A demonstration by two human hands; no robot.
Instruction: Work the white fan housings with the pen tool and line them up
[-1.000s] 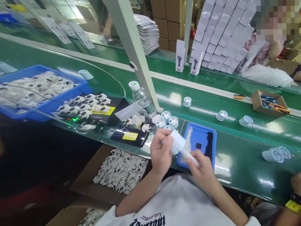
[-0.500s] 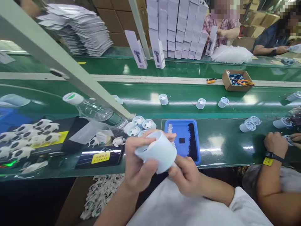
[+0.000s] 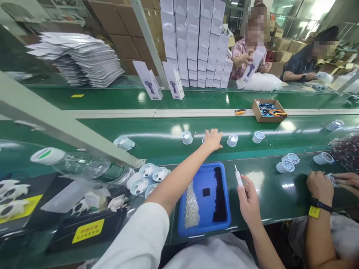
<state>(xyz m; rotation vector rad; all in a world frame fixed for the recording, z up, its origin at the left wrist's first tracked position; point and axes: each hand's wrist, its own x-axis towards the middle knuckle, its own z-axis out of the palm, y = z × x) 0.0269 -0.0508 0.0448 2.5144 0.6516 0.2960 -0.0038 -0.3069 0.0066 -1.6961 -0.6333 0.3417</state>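
Observation:
My left hand (image 3: 212,139) reaches out over the green conveyor belt (image 3: 157,132), fingers spread flat on a small white round housing (image 3: 203,140) that mostly hides beneath it. More of these housings (image 3: 232,140) stand in a row on the belt beside it. My right hand (image 3: 248,201) is closed round a slim white screwdriver (image 3: 238,178), tip pointing up, just right of a blue tray (image 3: 228,201). The tray holds a heap of small silver screws (image 3: 192,203) and a strip of black parts (image 3: 219,194).
Several white housings (image 3: 148,175) cluster left of the tray, beside a lying water bottle (image 3: 78,164) and a slanted metal post (image 3: 64,127). A co-worker's hands (image 3: 319,186) work at the right. Across the belt stand a cardboard box of tools (image 3: 267,110) and stacked white cartons (image 3: 196,41).
My left hand has carried the white housing from in front of my chest out onto the belt. My right hand has drawn back from it with the screwdriver. The view has swung right.

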